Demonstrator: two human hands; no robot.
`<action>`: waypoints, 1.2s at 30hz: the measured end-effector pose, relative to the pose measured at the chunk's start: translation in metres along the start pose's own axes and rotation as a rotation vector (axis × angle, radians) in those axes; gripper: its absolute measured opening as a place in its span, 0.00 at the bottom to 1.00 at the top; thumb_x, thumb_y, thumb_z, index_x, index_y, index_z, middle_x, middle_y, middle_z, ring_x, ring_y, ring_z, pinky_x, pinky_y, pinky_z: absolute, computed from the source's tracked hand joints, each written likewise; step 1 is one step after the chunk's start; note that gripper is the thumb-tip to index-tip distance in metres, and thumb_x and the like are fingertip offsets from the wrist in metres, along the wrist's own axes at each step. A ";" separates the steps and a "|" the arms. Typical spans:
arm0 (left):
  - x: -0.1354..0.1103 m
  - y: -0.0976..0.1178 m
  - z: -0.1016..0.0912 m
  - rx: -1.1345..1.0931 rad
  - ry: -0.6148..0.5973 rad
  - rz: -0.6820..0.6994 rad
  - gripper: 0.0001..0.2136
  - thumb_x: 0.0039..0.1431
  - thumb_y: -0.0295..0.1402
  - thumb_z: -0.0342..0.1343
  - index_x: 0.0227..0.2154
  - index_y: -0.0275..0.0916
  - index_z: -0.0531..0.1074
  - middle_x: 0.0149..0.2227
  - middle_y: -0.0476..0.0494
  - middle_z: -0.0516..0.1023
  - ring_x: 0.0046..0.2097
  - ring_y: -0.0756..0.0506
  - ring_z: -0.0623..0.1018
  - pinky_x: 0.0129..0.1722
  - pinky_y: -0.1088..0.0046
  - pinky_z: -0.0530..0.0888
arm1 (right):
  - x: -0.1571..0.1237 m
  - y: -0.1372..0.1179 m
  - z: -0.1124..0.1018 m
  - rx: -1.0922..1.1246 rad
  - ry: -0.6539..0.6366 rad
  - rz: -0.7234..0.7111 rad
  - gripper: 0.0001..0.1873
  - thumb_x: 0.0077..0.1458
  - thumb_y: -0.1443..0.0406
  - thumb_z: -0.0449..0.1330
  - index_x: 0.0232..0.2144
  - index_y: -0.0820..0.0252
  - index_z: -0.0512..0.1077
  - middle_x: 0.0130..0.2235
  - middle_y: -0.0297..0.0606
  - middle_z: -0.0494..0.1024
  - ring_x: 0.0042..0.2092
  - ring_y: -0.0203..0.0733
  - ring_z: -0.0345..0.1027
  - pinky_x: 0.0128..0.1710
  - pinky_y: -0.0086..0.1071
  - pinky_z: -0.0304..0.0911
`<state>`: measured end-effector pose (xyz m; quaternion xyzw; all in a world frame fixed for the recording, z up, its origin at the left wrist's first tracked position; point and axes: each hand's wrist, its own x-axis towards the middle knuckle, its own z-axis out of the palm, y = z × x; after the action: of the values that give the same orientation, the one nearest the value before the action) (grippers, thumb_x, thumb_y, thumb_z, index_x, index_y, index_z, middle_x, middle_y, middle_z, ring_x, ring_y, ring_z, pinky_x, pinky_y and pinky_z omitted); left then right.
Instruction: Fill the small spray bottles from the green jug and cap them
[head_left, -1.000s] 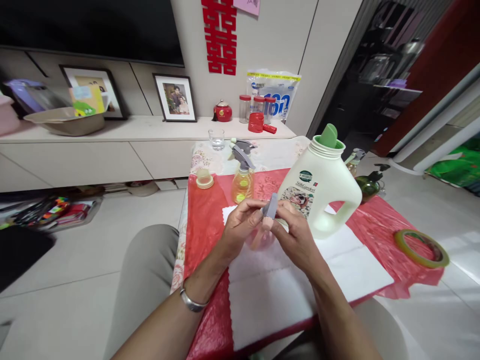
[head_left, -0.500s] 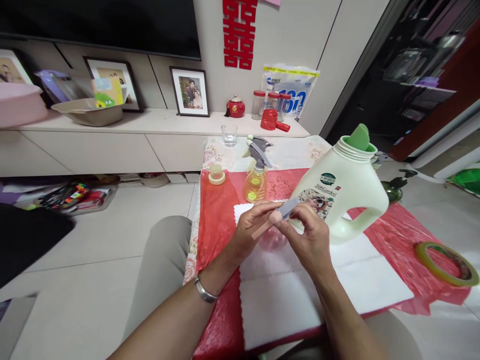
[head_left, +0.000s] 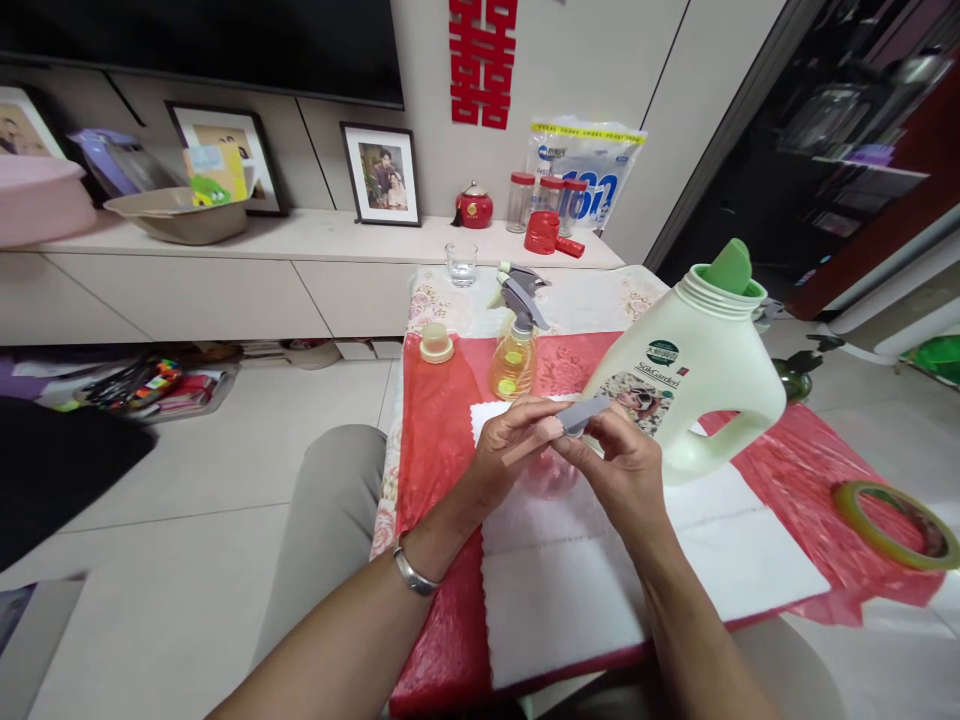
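In front of me, a grey spray head (head_left: 583, 413) sits on top of a clear pink bottle (head_left: 551, 476). My left hand (head_left: 517, 440) is closed around the left side of the spray head. From the right, my right hand (head_left: 621, 468) pinches the head's lower part near the bottle neck, which the fingers mostly hide. Beneath the bottle lies a white cloth (head_left: 562, 610). Just behind my hands stands a spray bottle (head_left: 513, 368) with yellow liquid and a grey head. To the right is a large pale green detergent jug (head_left: 686, 370), its mouth holding a green piece (head_left: 729, 268).
A translucent cap (head_left: 436, 343) lies on the red plastic sheet (head_left: 439, 440) at the left, and a small glass (head_left: 461, 265) stands at the table's back. A tape roll (head_left: 896, 525) is at the right edge. A green bottle (head_left: 795, 380) is behind the jug.
My hands stay on the spray head, which has turned slightly between my fingers. The whole view has shifted a little.
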<state>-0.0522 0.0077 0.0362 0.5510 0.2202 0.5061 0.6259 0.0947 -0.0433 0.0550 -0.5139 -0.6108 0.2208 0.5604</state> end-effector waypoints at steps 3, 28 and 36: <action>-0.001 -0.004 -0.002 -0.023 0.011 -0.036 0.12 0.57 0.41 0.65 0.42 0.43 0.82 0.50 0.41 0.81 0.51 0.39 0.79 0.52 0.62 0.74 | -0.002 0.004 0.004 -0.014 0.045 0.040 0.19 0.57 0.51 0.69 0.39 0.60 0.76 0.39 0.38 0.72 0.42 0.39 0.68 0.44 0.31 0.67; -0.002 -0.006 -0.001 0.068 -0.063 0.029 0.26 0.51 0.40 0.70 0.52 0.39 0.74 0.61 0.35 0.71 0.62 0.34 0.72 0.66 0.54 0.63 | 0.004 -0.006 -0.015 -0.262 -0.059 -0.208 0.07 0.67 0.62 0.61 0.45 0.56 0.76 0.44 0.33 0.72 0.46 0.34 0.66 0.47 0.26 0.59; -0.003 -0.014 0.002 -0.144 -0.024 0.005 0.31 0.47 0.37 0.73 0.53 0.41 0.69 0.54 0.38 0.77 0.58 0.37 0.76 0.61 0.54 0.69 | 0.005 -0.006 -0.016 -0.355 -0.065 -0.266 0.08 0.69 0.61 0.60 0.45 0.58 0.76 0.44 0.34 0.72 0.47 0.34 0.66 0.46 0.26 0.59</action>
<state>-0.0462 0.0056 0.0234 0.5110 0.1745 0.5156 0.6653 0.1081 -0.0460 0.0673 -0.5121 -0.7203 0.0505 0.4651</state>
